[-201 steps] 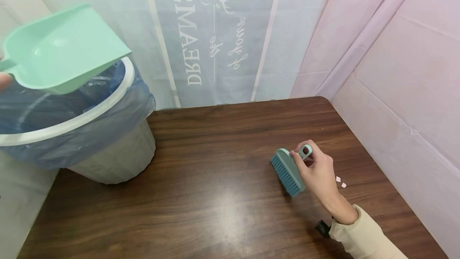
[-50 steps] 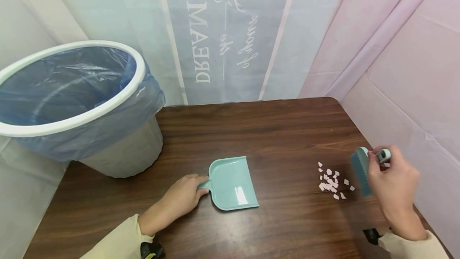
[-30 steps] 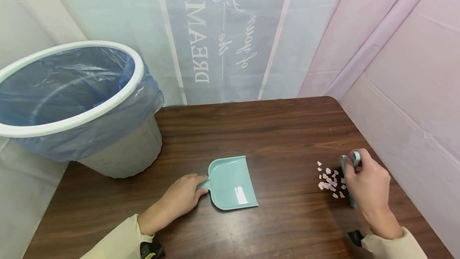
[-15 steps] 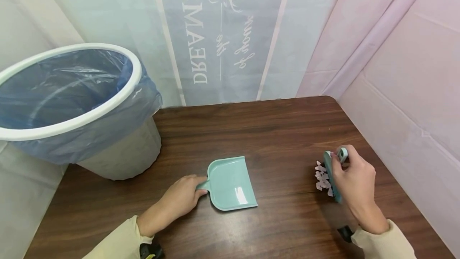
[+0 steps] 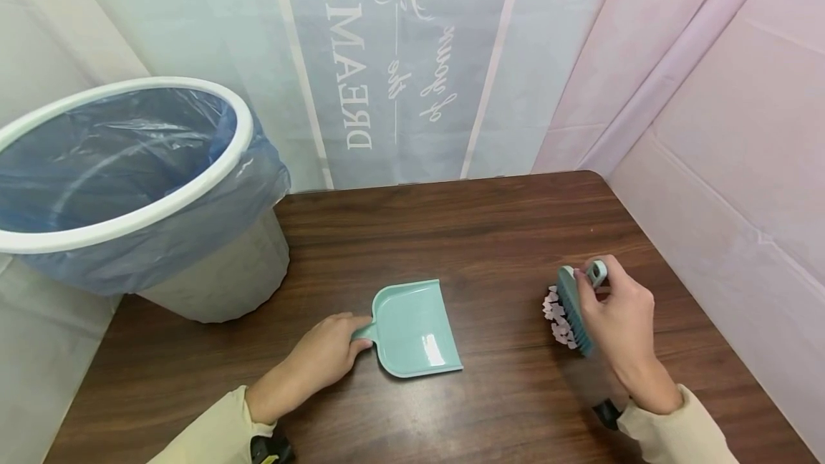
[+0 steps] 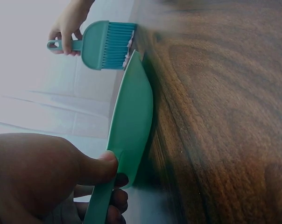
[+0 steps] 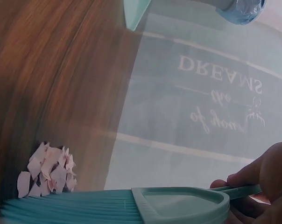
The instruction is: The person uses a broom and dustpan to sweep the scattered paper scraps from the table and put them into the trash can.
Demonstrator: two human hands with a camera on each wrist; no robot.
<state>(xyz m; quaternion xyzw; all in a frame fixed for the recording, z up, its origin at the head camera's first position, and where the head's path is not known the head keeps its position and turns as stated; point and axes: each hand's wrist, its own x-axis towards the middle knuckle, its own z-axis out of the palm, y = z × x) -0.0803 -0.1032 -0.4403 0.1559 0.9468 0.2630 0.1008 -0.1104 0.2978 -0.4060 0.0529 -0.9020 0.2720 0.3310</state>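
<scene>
Head view: bright, diffuse light; a hard glint on the dustpan point(image 5: 415, 324); a pale reflection on the desk point(image 5: 412, 417) midway between its left and right edges; a soft shadow beneath the right hand point(image 5: 617, 313); left wrist view: background washed out, left hand point(image 6: 43, 172) dark; right wrist view: dimmer, low contrast.

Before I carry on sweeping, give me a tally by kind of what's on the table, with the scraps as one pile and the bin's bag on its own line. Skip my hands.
Brush: 1
Dustpan: 1
Scrap pile: 1 (pieces overlap too much to count singly)
Bin: 1
Bag: 1
Total: 5
</scene>
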